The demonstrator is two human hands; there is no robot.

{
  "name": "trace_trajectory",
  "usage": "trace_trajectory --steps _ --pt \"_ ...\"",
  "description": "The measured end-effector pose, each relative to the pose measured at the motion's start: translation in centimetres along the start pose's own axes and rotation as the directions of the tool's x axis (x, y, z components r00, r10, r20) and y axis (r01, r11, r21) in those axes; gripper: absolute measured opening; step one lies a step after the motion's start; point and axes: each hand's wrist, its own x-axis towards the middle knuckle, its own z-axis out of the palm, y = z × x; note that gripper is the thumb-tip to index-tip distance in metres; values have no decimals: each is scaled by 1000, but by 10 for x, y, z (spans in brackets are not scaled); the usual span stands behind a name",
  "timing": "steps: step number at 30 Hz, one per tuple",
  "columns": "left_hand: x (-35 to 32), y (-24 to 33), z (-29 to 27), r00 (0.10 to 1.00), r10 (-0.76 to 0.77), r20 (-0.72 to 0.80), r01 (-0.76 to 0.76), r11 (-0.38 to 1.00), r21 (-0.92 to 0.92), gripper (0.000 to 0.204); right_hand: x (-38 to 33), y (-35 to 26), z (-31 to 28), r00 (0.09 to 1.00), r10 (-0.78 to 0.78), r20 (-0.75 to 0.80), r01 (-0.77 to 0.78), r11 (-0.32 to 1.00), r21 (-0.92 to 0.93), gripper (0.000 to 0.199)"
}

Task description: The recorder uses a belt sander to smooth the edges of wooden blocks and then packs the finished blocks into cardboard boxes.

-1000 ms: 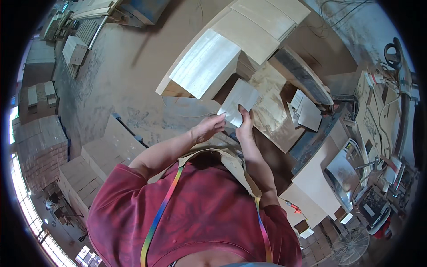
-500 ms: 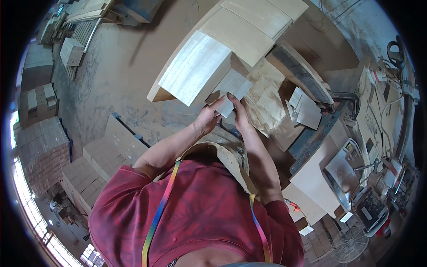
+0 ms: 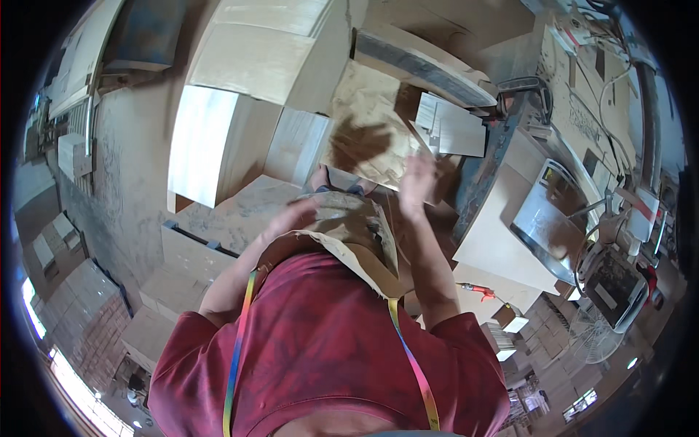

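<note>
My left hand [image 3: 293,216], smeared by motion, is in front of my apron [image 3: 342,218]; its fingers look stretched out, with nothing visible in them. My right hand [image 3: 419,182], also blurred, is raised beside a pile of loose pale panels [image 3: 455,127], fingers apart and apparently empty. Left of the sawdust-covered surface [image 3: 368,109], a lower pale grey stack of boards [image 3: 297,146] stands against a taller light-topped stack [image 3: 204,138]. No board shows in either hand.
Large cardboard-coloured blocks [image 3: 255,54] stand behind the stacks. A dark-edged curved board [image 3: 422,65] borders the sawdust. On the right is a machine bench with a metal plate [image 3: 550,218]. A red-handled air gun [image 3: 477,291] lies lower right; a wire fan [image 3: 593,335] stands beyond.
Both hands have let go of the small pale board they held by the stack. They have moved apart, the right one toward the loose panels. My view has turned right.
</note>
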Motion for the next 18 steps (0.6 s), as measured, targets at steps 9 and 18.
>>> trace_trajectory --steps 9,18 --pt "107 40 162 981 108 161 -168 890 423 80 126 8 -53 958 -94 -270 -141 666 -733 97" --pt "168 51 240 937 260 233 -257 965 -47 83 107 6 -51 945 228 -235 -323 766 -555 117"
